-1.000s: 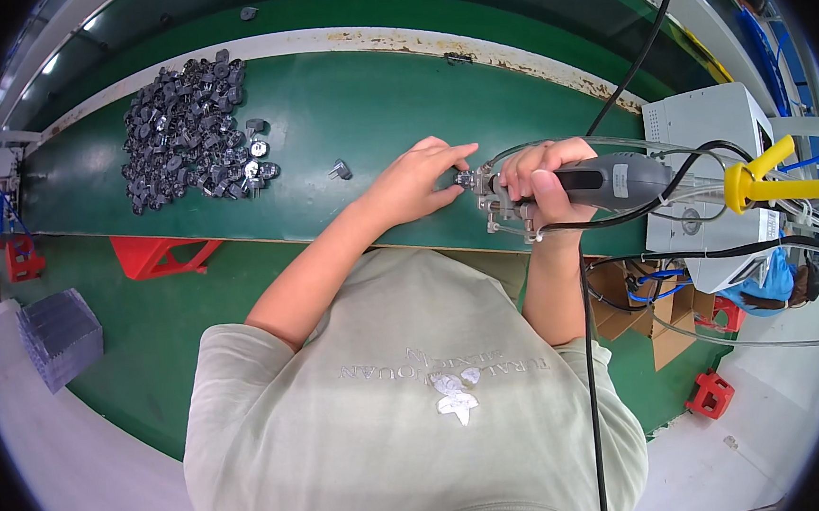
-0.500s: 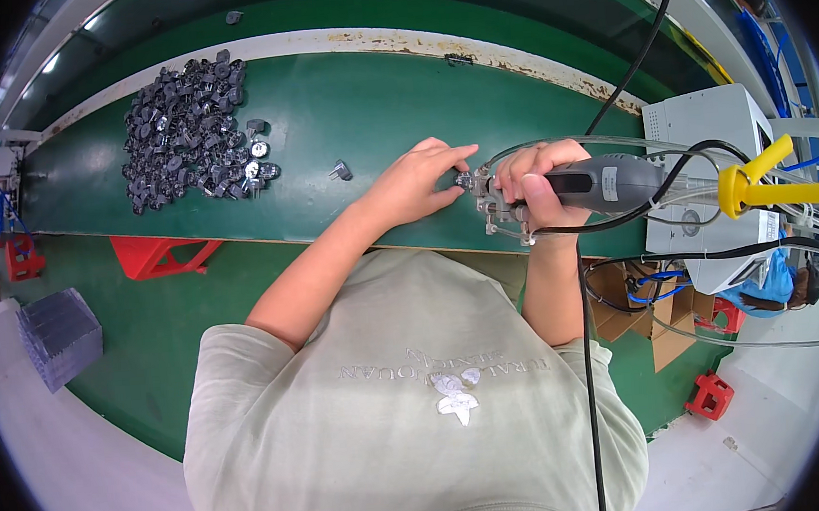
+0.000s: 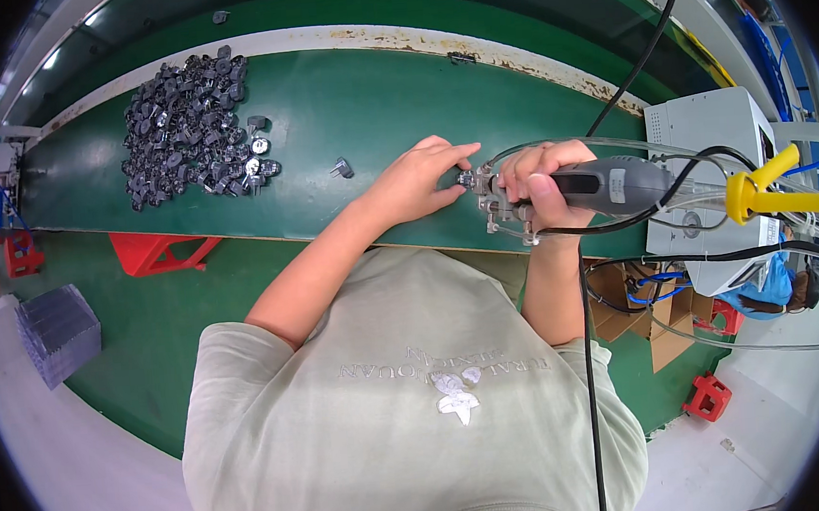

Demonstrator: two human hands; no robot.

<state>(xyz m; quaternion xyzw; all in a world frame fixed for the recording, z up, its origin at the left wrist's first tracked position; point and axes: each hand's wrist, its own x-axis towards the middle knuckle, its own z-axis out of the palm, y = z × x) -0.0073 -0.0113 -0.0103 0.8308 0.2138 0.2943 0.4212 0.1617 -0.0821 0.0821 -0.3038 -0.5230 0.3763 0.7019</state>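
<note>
My right hand is wrapped around a grey and black electric screwdriver, held level above the green bench, with its metal and clear nose pointing left. A clear hose and a black cable run back from it to the right. At the nose tip, my left hand pinches a small dark part between thumb and fingers; the fingers hide much of it. One loose grey part with metal prongs lies left of my left hand. A big heap of similar dark grey parts covers the bench's left end.
A white machine stands at the bench's right end, beside a yellow bracket. Cardboard boxes are below it. Red stools stand under and near the bench. A black cable hangs down by my right arm. A person in blue is at far right.
The screwdriver and my right hand have shifted very slightly to the right. My left hand keeps its pinch at the nose tip.
</note>
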